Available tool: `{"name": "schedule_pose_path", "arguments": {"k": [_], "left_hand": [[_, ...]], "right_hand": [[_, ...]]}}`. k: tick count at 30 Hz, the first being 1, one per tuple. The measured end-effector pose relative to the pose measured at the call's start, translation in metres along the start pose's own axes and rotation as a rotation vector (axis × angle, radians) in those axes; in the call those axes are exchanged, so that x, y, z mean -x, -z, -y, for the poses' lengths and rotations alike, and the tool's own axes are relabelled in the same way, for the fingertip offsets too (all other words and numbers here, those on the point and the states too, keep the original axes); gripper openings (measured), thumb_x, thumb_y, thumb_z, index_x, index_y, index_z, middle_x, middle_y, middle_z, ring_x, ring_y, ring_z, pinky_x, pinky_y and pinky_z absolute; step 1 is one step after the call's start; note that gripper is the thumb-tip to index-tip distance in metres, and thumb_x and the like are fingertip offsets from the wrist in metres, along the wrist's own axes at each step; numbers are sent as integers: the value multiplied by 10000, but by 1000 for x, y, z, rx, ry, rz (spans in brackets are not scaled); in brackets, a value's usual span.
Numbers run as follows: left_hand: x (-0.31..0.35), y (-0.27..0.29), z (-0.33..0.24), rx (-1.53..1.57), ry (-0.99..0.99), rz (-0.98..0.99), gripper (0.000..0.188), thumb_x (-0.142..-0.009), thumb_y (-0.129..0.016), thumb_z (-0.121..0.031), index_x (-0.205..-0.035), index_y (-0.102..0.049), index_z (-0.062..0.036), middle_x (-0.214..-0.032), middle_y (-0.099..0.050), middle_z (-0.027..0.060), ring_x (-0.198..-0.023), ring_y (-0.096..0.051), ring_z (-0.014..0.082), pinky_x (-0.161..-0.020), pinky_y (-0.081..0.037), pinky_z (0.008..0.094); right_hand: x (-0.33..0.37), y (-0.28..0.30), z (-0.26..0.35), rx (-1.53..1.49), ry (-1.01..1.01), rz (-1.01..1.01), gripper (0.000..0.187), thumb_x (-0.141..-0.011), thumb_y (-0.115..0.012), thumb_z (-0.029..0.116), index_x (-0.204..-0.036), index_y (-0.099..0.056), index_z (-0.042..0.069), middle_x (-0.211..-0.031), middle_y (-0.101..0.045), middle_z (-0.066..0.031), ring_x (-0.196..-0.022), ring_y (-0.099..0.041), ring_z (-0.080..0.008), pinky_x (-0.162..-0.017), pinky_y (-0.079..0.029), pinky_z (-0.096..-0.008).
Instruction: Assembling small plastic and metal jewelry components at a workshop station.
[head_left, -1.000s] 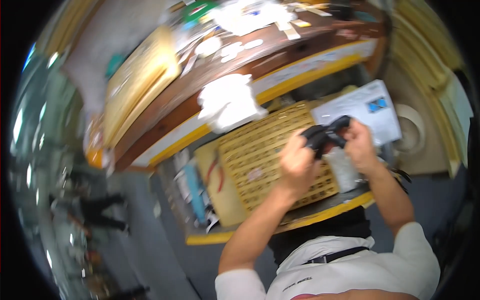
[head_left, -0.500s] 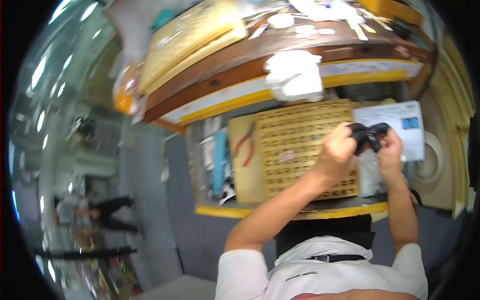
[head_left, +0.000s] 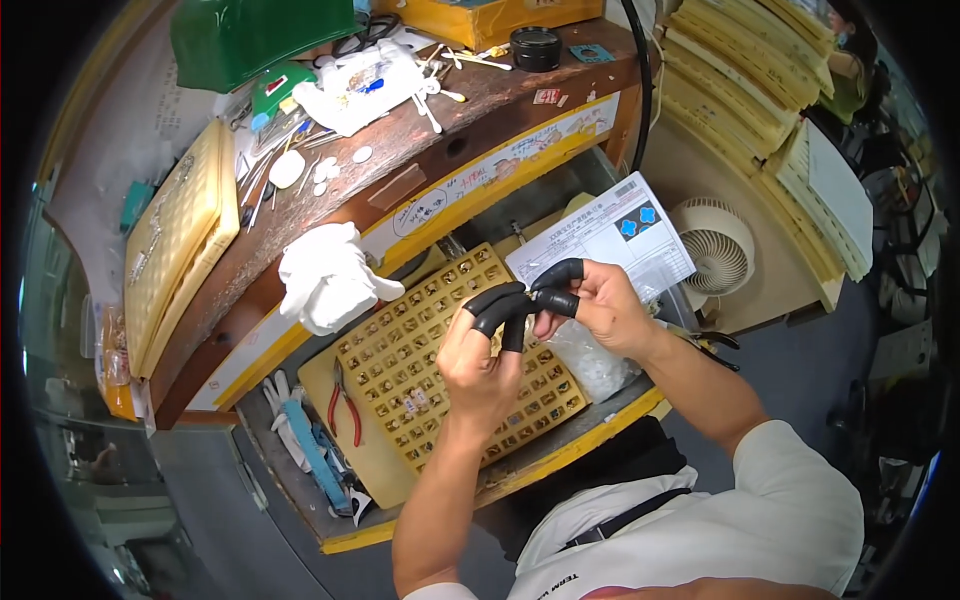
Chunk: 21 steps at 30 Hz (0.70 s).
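Observation:
Black finger cots cover several fingertips of both hands. My left hand [head_left: 470, 362] and my right hand [head_left: 612, 318] meet fingertip to fingertip, each pinched closed. A tiny shiny piece [head_left: 534, 296] shows between the tips, too small to name. Beneath the hands lies a yellow tray [head_left: 374, 350] divided into many small square compartments, most holding small metallic pieces. Red-handled pliers [head_left: 344, 407] rest to its left. A printed sheet [head_left: 590, 245] with a blue picture lies beyond my right hand, and a clear plastic bag [head_left: 597, 370] is below that hand.
The tray sits in a pulled-out drawer [head_left: 500, 488] with a yellow front edge. A white cloth [head_left: 333, 278] hangs at the wooden bench edge [head_left: 225, 325]. Cotton swabs [head_left: 430, 108], a round black container [head_left: 535, 48] and a green box [head_left: 255, 40] stand above. A white fan [head_left: 712, 250] is at right.
The whole view has turned and shifted, so the bench now slants and more of the right side shows. My hands stay together, fingertips still pinched above the tray.

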<state>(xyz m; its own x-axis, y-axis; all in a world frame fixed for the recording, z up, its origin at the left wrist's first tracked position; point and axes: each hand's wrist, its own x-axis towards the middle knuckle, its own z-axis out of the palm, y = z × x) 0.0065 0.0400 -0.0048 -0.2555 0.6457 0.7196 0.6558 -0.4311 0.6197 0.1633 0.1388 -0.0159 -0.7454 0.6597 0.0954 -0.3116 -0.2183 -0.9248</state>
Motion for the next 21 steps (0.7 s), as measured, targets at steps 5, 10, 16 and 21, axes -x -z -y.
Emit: {"name": "schedule_pose_path", "arguments": {"k": [5, 10, 16, 21], "left_hand": [[-3, 3, 1, -53, -80, 26, 307, -680, -682, 180, -949, -688, 33, -966, -701, 163, -865, -680, 320, -750, -551, 373], [-6, 8, 3, -88, -133, 94, 352, -641, -651, 203, -945, -682, 29, -968, -696, 163, -863, -676, 330, -736, -554, 381], [-4, 10, 3, 5, -44, 136, 382, -631, -616, 218, -952, -687, 21, -974, -700, 152, -860, -681, 313, -736, -550, 362], [7, 0, 9, 239, 212, -13, 291, -729, -613, 206, -943, -705, 31, -995, -714, 122, -882, -697, 218, -792, -552, 307]], "right_hand": [[-1, -2, -2, 6, 30, 7, 125, -954, -586, 1, -1052, -618, -69, -880, -704, -158, -811, -714, -204, -758, -604, -325], [0, -2, -2, 167, 57, -1, 108, -946, -593, -19, -1038, -621, -68, -886, -710, -157, -812, -720, -209, -763, -606, -326], [-5, 4, 1, 46, -38, 24, 89, -917, -612, -54, -1005, -615, -63, -875, -704, -145, -760, -719, -195, -720, -609, -311], [-5, -2, 0, -102, -22, -15, 164, -926, -643, -7, -1085, -604, -24, -931, -697, -126, -781, -714, -191, -742, -591, -305]]}}
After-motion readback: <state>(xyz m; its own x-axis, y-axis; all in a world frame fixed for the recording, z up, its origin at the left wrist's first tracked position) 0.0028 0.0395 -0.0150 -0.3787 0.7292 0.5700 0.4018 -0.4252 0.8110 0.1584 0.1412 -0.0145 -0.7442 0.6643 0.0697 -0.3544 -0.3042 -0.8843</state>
